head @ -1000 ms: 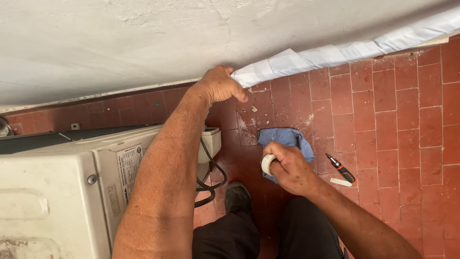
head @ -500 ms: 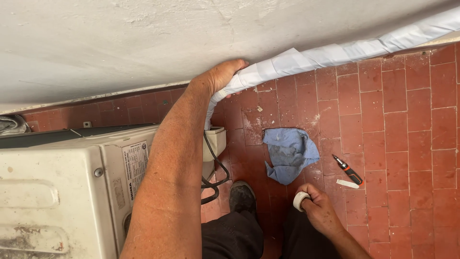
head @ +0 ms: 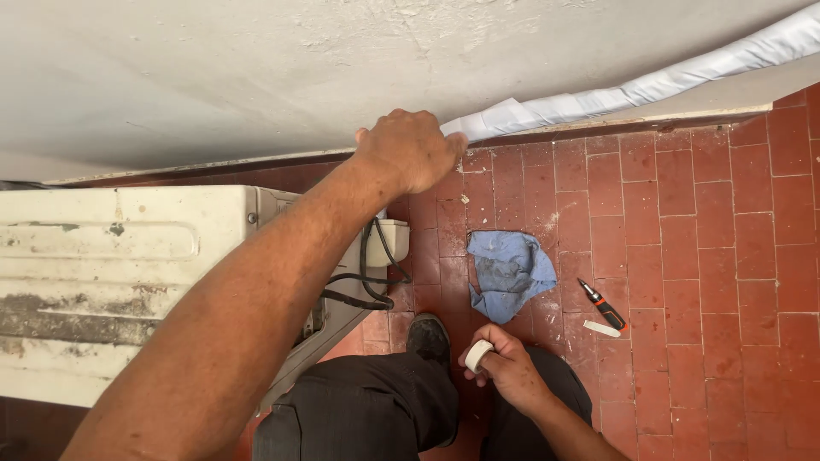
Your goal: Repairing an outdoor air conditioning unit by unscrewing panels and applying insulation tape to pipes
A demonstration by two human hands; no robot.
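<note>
**Gripping the wrapped pipe, tape roll in the other hand**

Reaching forward, my left hand (head: 410,149) is closed over the near end of the white wrapped pipe (head: 632,90), knuckles up, fingers curled round it where it meets the base of the pale wall (head: 256,77). From my grip the pipe runs off to the right and slightly upward along the wall, its wrapping creased and overlapping in bands.

My right hand (head: 512,371) sits low, close to my body above my dark trousers (head: 367,418), and holds a small roll of white tape (head: 478,354) between thumb and fingers, the roll's open face turned toward the left.

Just beyond that hand a crumpled blue rag (head: 510,271) lies on the red tiled floor (head: 726,256). To the right of the rag, apart from it, a small screwdriver with an orange and black handle (head: 602,303) lies at a slant, and a short white strip (head: 602,328) lies just beside it, nearer to me. My black shoe (head: 427,337) shows on the tiles between the rag and my knee.

On my left, under my forearm, stands a worn cream-coloured metal unit (head: 128,273), with black cables (head: 367,282) looping out of its right-hand end.
</note>
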